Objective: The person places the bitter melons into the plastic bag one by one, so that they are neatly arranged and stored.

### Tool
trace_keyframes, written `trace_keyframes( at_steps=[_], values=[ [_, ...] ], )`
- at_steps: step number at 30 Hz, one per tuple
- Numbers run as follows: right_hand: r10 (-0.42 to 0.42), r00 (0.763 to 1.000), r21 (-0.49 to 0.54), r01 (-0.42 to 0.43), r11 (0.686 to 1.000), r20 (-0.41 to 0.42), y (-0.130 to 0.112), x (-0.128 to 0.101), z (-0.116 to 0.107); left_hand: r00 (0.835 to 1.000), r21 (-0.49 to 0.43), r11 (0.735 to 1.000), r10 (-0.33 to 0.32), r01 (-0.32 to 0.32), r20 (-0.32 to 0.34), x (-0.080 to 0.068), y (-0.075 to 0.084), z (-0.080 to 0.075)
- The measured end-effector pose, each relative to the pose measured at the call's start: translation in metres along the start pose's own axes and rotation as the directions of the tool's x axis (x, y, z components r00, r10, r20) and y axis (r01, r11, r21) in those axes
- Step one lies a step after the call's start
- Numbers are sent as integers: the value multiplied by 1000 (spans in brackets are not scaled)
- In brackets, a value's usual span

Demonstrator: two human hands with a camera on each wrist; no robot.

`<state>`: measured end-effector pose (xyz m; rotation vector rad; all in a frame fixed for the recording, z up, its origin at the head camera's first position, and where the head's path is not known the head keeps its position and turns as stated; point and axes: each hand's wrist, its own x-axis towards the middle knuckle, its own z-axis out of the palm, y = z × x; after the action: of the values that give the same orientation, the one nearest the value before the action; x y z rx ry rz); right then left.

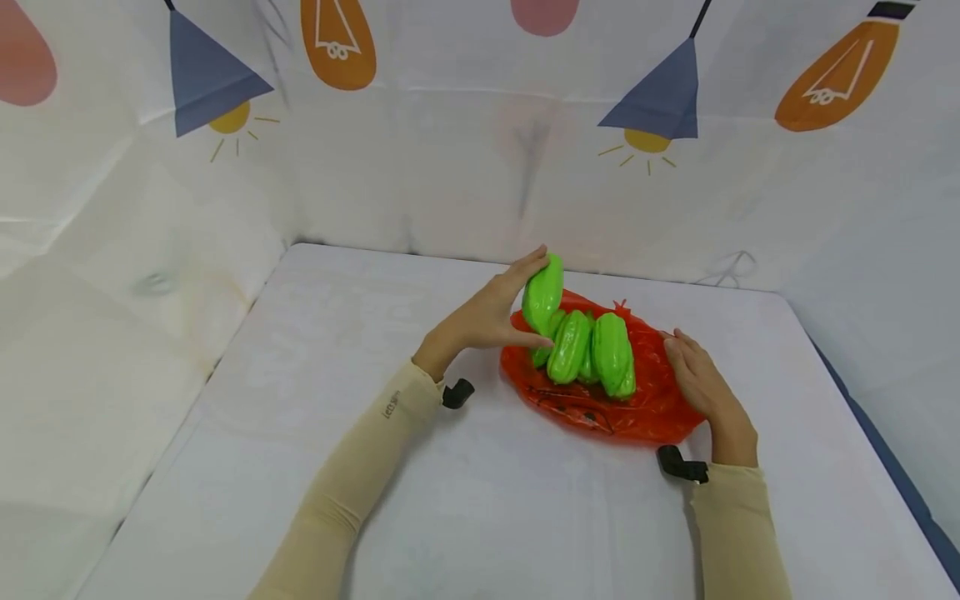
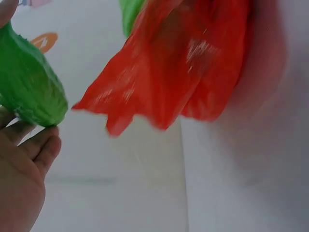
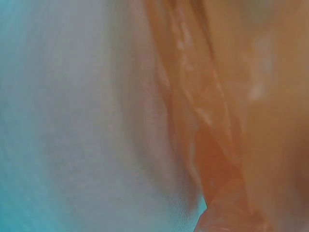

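A red plastic bag (image 1: 645, 400) lies spread on the white table (image 1: 375, 350), with several green ridged fruits (image 1: 592, 354) piled on it. My left hand (image 1: 491, 312) holds one more green fruit (image 1: 542, 292) tilted up at the bag's far left edge, fingers along its top and thumb beneath. The left wrist view shows that fruit (image 2: 29, 87) against my palm (image 2: 21, 179), beside the red bag (image 2: 183, 63). My right hand (image 1: 701, 379) rests flat on the bag's right side. The right wrist view is blurred and shows only red plastic (image 3: 231, 121) on white cloth.
White cloth printed with lamps (image 1: 660, 96) and bulbs (image 1: 337, 42) covers the walls around the table. The table's right edge (image 1: 885, 458) drops to a dark strip. Bare table surface stretches to the left and front of the bag.
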<state>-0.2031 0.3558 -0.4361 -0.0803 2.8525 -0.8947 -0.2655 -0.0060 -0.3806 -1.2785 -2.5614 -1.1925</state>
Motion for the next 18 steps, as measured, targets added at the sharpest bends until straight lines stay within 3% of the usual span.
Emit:
trace_keyframes(
  at_steps=[6, 14, 18],
  values=[
    [9, 1000, 8, -9, 1000, 12, -1, -1, -1, 1000, 28, 999, 17, -16, -22, 8, 10, 31],
    [-17, 1000, 4, 17, 1000, -7, 0, -1, -2, 993, 17, 998, -60, 59, 105, 11, 17, 65],
    [-21, 1000, 5, 21, 1000, -10, -1, -1, -3, 990, -3, 996, -85, 85, 113, 11, 16, 71]
  ],
)
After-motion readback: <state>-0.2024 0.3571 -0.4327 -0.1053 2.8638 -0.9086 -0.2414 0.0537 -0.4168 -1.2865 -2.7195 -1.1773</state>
